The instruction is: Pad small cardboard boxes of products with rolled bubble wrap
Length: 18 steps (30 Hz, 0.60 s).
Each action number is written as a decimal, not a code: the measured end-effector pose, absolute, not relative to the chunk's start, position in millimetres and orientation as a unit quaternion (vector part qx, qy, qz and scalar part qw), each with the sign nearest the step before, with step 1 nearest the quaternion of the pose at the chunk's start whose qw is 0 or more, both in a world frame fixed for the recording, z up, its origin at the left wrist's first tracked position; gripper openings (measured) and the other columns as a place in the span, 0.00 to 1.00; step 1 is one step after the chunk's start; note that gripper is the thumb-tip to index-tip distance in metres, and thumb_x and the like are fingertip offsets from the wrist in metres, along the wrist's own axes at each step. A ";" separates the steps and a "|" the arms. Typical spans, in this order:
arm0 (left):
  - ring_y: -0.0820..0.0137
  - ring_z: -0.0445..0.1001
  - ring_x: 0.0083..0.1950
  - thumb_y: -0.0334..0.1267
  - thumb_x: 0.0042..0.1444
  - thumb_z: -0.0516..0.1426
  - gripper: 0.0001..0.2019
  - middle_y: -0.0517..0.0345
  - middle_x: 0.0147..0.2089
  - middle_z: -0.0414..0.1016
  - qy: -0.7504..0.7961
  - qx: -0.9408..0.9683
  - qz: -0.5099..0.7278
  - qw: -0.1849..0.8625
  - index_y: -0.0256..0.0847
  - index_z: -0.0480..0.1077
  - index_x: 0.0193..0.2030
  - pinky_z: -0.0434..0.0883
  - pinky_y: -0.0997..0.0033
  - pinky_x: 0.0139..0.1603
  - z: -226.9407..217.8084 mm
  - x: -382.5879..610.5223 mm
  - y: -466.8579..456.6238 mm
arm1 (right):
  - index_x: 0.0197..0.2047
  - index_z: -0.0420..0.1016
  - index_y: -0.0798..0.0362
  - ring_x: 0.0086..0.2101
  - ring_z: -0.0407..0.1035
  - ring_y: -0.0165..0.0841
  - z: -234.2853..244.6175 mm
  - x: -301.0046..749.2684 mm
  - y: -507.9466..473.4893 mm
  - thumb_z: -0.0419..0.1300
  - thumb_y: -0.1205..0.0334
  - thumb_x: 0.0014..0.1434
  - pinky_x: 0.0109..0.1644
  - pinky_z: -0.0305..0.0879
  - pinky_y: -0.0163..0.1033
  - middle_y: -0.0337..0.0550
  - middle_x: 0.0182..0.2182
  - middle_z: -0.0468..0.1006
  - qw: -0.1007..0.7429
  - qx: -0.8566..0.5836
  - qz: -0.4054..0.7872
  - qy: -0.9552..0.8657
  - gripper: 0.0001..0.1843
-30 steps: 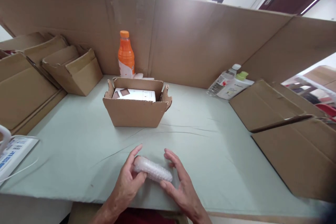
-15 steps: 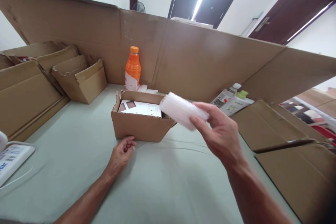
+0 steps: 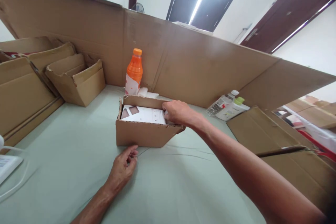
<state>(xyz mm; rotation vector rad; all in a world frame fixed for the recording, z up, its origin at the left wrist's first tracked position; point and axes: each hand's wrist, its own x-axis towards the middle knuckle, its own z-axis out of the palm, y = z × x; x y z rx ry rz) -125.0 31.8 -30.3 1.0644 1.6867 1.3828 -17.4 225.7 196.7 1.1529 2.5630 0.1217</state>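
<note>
A small open cardboard box [image 3: 141, 134] stands on the green-covered table. It holds a white printed carton [image 3: 145, 114] with brown squares on one end. My right hand [image 3: 177, 112] reaches down into the box's right end, fingers curled round a whitish roll of bubble wrap, of which only a sliver shows beside the carton. The fingertips are hidden by the hand and the box wall. My left hand [image 3: 124, 164] rests on the table just in front of the box, loosely curled, with a gap between thumb and fingers and nothing in it.
Behind the box stand an orange bottle [image 3: 134, 71] and some white pieces [image 3: 148, 93]. Cardboard boxes [image 3: 88, 85] are at left, others [image 3: 262, 129] at right. A clear bottle [image 3: 220, 104] and white bottle [image 3: 232, 109] lean near the cardboard wall [image 3: 199, 63]. A white device [image 3: 9, 166] with cable lies left.
My right hand has moved left and down with the bubble wrap, from above the box's right side into the box. The left hand stays in front of the box.
</note>
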 end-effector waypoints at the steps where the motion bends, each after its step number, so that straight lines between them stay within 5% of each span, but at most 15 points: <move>1: 0.68 0.75 0.34 0.41 0.53 0.57 0.19 0.51 0.42 0.80 0.650 0.415 0.532 0.349 0.39 0.75 0.51 0.70 0.71 0.29 -30.3 -124.7 31.9 | 0.42 0.81 0.57 0.40 0.77 0.45 193.3 -17.4 225.7 0.57 0.71 0.55 0.35 0.63 0.39 0.58 0.40 0.83 0.161 0.401 0.035 0.901 0.14; 4: 0.67 0.76 0.35 0.41 0.53 0.57 0.17 0.51 0.41 0.81 0.650 0.425 0.529 0.343 0.40 0.76 0.48 0.71 0.71 0.30 -30.0 -124.4 32.8 | 0.35 0.80 0.54 0.34 0.76 0.40 190.0 -12.3 225.7 0.56 0.70 0.55 0.30 0.61 0.37 0.52 0.36 0.83 0.147 0.397 0.010 0.906 0.11; 7: 0.65 0.78 0.37 0.42 0.54 0.56 0.16 0.50 0.41 0.81 0.651 0.429 0.531 0.332 0.40 0.77 0.47 0.74 0.68 0.33 -27.8 -126.0 31.4 | 0.40 0.79 0.52 0.36 0.76 0.38 194.3 7.5 219.4 0.53 0.70 0.59 0.34 0.63 0.36 0.48 0.39 0.83 0.080 0.400 0.003 0.913 0.14; 13: 0.62 0.78 0.46 0.45 0.56 0.56 0.18 0.49 0.49 0.78 0.686 0.384 0.572 0.234 0.42 0.74 0.51 0.77 0.64 0.44 -16.7 -140.0 4.8 | 0.43 0.78 0.50 0.43 0.75 0.38 167.0 104.1 183.6 0.54 0.57 0.65 0.43 0.70 0.41 0.46 0.46 0.82 -0.329 0.417 -0.079 0.844 0.12; 18: 0.61 0.78 0.51 0.44 0.53 0.61 0.37 0.45 0.70 0.61 0.701 0.316 0.587 0.253 0.50 0.56 0.69 0.77 0.68 0.38 1.1 -157.1 4.7 | 0.55 0.72 0.52 0.45 0.75 0.40 101.3 114.3 176.0 0.61 0.54 0.59 0.40 0.71 0.41 0.51 0.50 0.79 -0.226 0.436 -0.273 0.827 0.22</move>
